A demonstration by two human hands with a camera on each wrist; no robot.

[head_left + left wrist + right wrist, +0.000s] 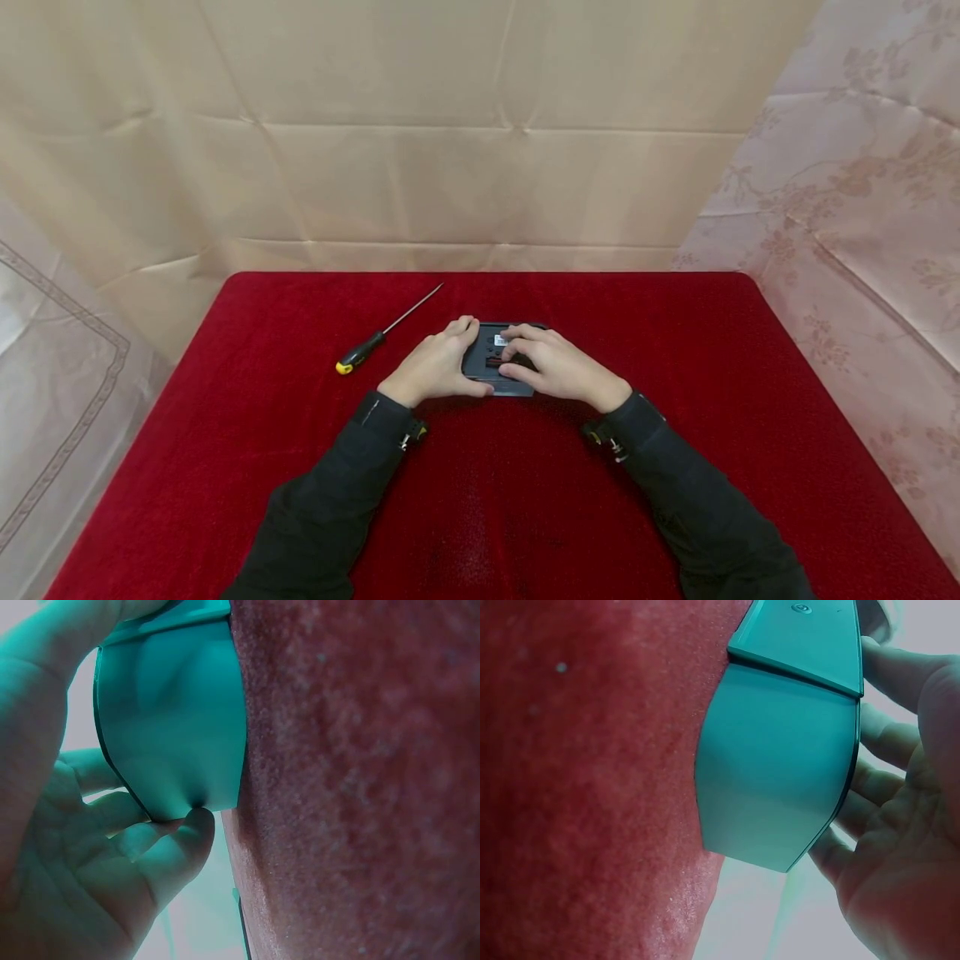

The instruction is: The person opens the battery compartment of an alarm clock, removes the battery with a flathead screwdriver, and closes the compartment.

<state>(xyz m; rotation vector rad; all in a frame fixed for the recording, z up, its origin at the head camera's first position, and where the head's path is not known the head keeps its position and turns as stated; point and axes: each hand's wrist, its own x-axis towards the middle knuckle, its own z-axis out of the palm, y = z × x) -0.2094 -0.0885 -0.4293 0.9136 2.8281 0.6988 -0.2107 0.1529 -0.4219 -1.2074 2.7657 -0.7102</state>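
Observation:
A flat, dark grey device [513, 388] lies on the red cloth with a white barcode label [501, 340] and a recessed slot [493, 362] facing up. My left hand [438, 362] grips its left end, fingers along the far edge and thumb at the near edge. Bent over the slot is my right hand [558, 362], thumb and fingertips close together there. Whether they pinch anything is hidden. Both the left wrist view and the right wrist view show the device's smooth side panel [772, 765], tinted teal.
A screwdriver [363, 352] with a black and yellow handle lies left of my hands, its shaft pointing away to the right. Red cloth [660, 325] covers the table. Behind hangs a beige curtain [450, 183], with a flowered cloth [862, 208] at the right.

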